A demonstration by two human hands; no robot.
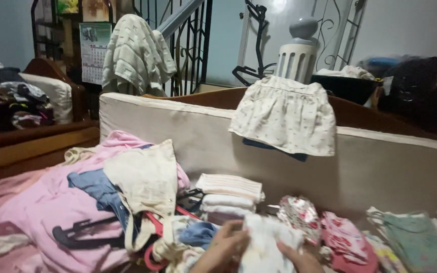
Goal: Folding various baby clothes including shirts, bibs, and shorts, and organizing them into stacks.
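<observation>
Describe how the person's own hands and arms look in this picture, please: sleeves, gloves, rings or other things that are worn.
Only the left hand and the right hand show, at the bottom edge. Both are bare: no gloves, and no sleeve reaches the visible wrists. I see no ring, watch or bracelet, though the picture is dim and blurred there. The forearms are cut off by the frame.

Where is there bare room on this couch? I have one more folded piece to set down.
Little room. One narrow strip of seat shows between the floral garments and the green garment, below the backrest. Left of the folded stack it is crowded with pink clothes and hangers. Both hands hold a white cloth.
</observation>
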